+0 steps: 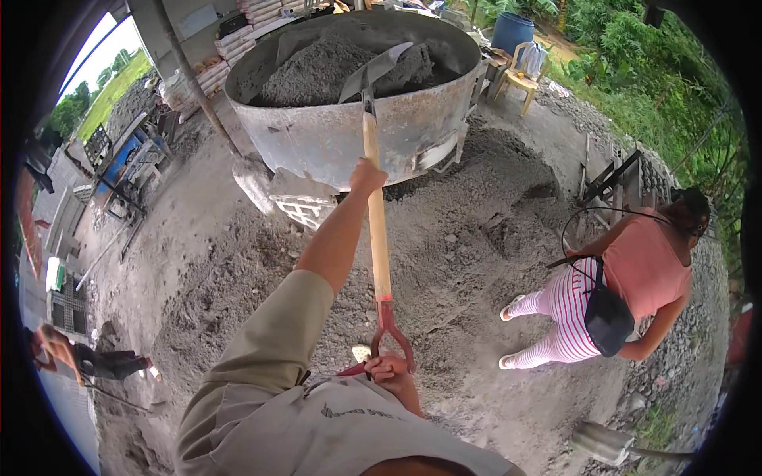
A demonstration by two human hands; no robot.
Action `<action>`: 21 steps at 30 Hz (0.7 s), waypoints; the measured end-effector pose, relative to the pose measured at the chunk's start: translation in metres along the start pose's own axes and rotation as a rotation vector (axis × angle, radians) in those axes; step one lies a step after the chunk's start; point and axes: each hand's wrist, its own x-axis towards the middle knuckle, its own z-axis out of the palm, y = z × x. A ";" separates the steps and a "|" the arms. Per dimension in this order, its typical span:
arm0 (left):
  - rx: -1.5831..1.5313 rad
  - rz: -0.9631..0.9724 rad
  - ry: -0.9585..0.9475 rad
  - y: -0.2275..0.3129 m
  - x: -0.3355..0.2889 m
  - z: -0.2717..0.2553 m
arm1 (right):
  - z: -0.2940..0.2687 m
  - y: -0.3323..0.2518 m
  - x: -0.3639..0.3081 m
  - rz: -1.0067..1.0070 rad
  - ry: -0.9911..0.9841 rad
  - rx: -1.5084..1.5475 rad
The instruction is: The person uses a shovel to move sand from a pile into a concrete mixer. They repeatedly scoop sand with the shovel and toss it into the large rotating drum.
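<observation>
A shovel [377,238] with a pale wooden shaft and a red D-shaped handle reaches away from my body. My left hand [367,176] is wrapped round the upper part of the shaft, arm stretched out. Close to my belly, my right hand [389,371] closes on the red handle. The metal blade [375,71] is over the near rim of a large round metal mixer drum [317,131]. Inside the drum lies a heap of grey, damp-looking mix [317,71].
Grey sand and gravel [476,238] cover the ground below the drum. On the right stands a person in a pink top [647,266]; another person [103,361] is at far left with a long-handled tool. A slanting pole [186,71] rises left of the drum. Behind are a yellow chair [520,79] and blue barrel [512,33].
</observation>
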 end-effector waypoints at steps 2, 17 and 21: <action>0.034 0.014 -0.012 -0.007 -0.005 0.013 | -0.010 0.027 0.011 0.028 -0.155 0.092; -0.787 -0.110 -0.362 -0.066 -0.078 0.015 | -0.077 -0.011 -0.061 -0.998 -0.225 -0.092; -1.441 -0.415 -0.420 -0.136 -0.147 0.043 | -0.045 -0.013 -0.153 -1.314 -0.221 -0.277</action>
